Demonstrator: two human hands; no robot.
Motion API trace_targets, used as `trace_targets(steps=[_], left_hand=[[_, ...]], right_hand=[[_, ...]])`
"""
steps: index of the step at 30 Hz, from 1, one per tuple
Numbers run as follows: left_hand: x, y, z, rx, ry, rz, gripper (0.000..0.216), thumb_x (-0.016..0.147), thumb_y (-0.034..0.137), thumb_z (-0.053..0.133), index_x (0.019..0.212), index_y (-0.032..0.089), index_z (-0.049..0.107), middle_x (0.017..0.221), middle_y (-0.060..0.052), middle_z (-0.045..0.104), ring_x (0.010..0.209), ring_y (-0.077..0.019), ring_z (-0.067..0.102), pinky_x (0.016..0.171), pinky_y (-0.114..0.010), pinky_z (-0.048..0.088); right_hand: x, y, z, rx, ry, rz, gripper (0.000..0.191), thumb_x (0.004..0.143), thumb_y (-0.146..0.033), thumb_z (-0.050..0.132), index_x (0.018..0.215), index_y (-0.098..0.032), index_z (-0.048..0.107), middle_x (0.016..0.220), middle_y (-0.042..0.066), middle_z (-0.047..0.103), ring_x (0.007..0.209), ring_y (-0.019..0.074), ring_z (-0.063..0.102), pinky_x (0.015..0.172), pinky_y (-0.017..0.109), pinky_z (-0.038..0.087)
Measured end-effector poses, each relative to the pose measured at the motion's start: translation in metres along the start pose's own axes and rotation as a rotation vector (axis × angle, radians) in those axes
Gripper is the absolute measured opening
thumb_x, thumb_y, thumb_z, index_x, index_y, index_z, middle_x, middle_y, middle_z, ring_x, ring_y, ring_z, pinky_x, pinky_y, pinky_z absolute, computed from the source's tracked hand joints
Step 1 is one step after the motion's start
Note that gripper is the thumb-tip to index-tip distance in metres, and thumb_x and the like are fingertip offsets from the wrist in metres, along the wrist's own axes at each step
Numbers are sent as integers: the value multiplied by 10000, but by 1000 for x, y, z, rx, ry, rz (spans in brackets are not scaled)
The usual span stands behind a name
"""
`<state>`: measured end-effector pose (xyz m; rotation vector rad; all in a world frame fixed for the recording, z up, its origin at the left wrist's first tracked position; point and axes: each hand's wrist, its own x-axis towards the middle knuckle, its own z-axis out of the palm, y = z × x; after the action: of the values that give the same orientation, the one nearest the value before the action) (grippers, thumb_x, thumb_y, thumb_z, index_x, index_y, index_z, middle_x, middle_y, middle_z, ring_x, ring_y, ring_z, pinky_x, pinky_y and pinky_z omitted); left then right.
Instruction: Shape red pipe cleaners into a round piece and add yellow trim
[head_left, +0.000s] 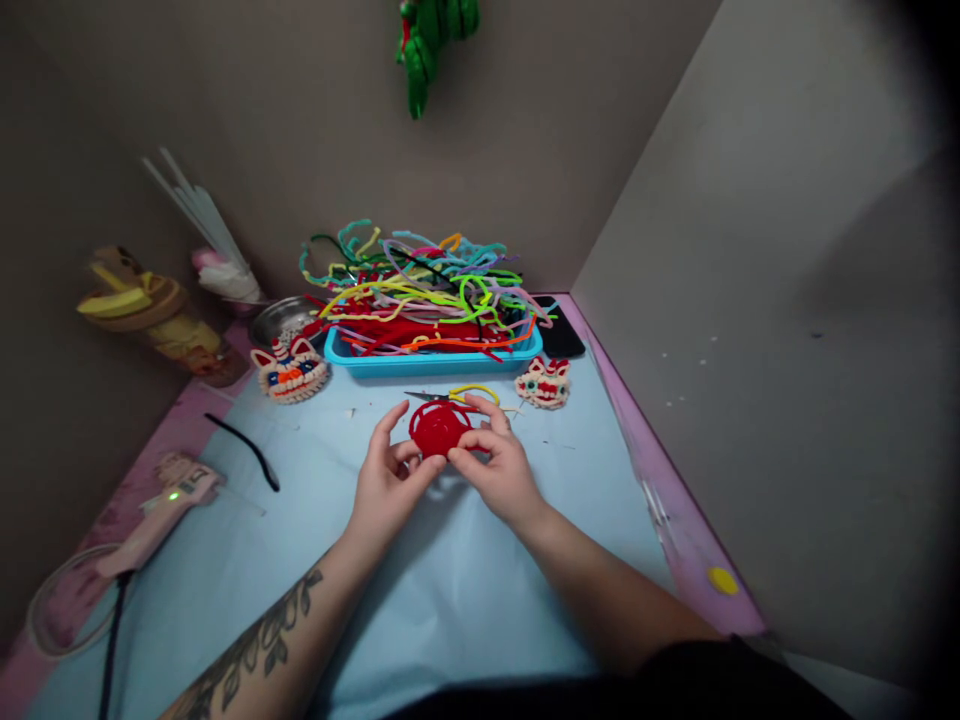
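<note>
Holding a round red piece (441, 430) between both hands, the person works over the middle of the table (697, 530), which has pink margins and a blue sheet (577, 530) laid over most of it. From where I stand the piece looks part-made: its middle is filled in densely, with open loops around the upper rim, yet it shows no eyes, mouth or pale trim. Two little animal faces, which seem finished, sit farther back, the larger one (292, 375) toward the table's far left corner and the smaller one (543, 385) toward the far right. If those are the pattern, the features and edging are still left to add, though I can't be sure of that.

Both forearms reach in from the near edge and slant toward each other. The left hand (391, 475) grips the piece's left side, thumb at its lower edge, forefinger raised and curved beside the rim. The right hand (502, 470) pinches the lower right side between thumb and bent fingers. The piece seems lifted off the sheet.

Just beyond it lie yellow-handled scissors (469, 392); a blue tray (435, 368) of fuzzy stems (480, 295) stands near the far edge. A glue gun (169, 505), its small light green, rests by the left edge.
</note>
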<state>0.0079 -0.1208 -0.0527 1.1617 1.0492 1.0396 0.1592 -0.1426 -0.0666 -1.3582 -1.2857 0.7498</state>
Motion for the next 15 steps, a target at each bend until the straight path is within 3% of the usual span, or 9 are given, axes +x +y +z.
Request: trace_targets(steps=[4, 11, 15], left_hand=[[1, -1, -2, 10, 18, -39, 772, 698, 299, 753, 1357, 210, 362, 629, 52, 661, 538, -87, 561, 589, -203, 425], [3, 3, -1, -61, 50, -129, 782, 651, 327, 787, 1308, 186, 388, 631, 17, 701, 551, -119, 610, 605, -216, 442], [4, 2, -1, -83, 57, -146, 738, 661, 308, 787, 1283, 199, 405, 654, 10, 712, 583, -129, 635, 640, -229, 455]], right_hand=[[0, -3, -2, -95, -9, -83, 104, 722, -253, 689, 637, -216, 642, 1343, 72, 500, 1271, 261, 433, 1093, 455, 283], [1, 2, 0, 44, 66, 8, 56, 780, -271, 631, 769, -222, 608, 1292, 87, 514, 1225, 236, 486, 1058, 439, 348], [-3, 1, -1, -55, 200, -145, 106, 796, -238, 617, 901, -239, 603, 1119, 81, 556, 1098, 224, 539, 957, 423, 432]])
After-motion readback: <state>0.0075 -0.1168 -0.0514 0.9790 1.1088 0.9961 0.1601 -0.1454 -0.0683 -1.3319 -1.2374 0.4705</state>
